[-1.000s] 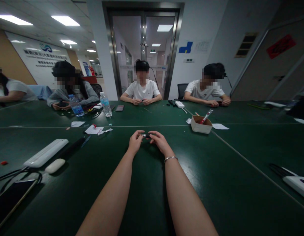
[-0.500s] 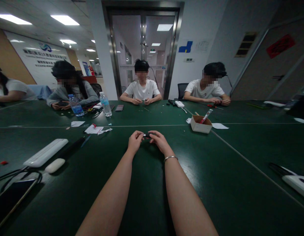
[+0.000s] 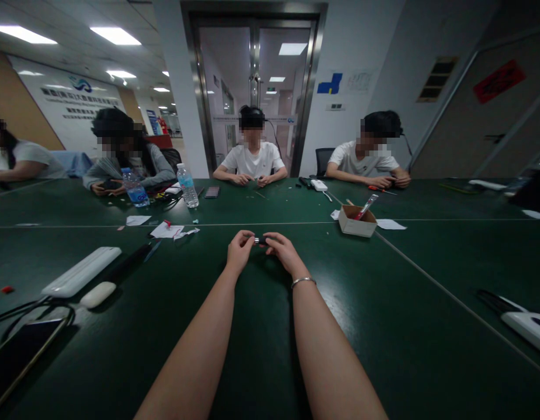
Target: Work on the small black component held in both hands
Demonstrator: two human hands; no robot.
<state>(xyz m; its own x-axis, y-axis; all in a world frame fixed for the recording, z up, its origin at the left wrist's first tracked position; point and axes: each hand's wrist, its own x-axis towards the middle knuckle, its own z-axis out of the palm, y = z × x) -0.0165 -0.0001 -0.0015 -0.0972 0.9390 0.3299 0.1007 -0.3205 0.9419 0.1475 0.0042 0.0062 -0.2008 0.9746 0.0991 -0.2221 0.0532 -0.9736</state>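
My left hand (image 3: 239, 252) and my right hand (image 3: 282, 251) meet over the dark green table (image 3: 384, 326), fingers curled. Between their fingertips they pinch a small dark part with a silvery end (image 3: 260, 240), held just above the tabletop. A thin bracelet (image 3: 303, 282) circles my right wrist. Both forearms stretch out from the bottom of the view.
A cardboard box with a red-handled tool (image 3: 357, 220) sits to the right. Paper scraps (image 3: 167, 231), a white power strip (image 3: 81, 279), a phone (image 3: 20, 356) and cables lie at left. Water bottles (image 3: 187, 186) stand farther back. Several people sit across the table.
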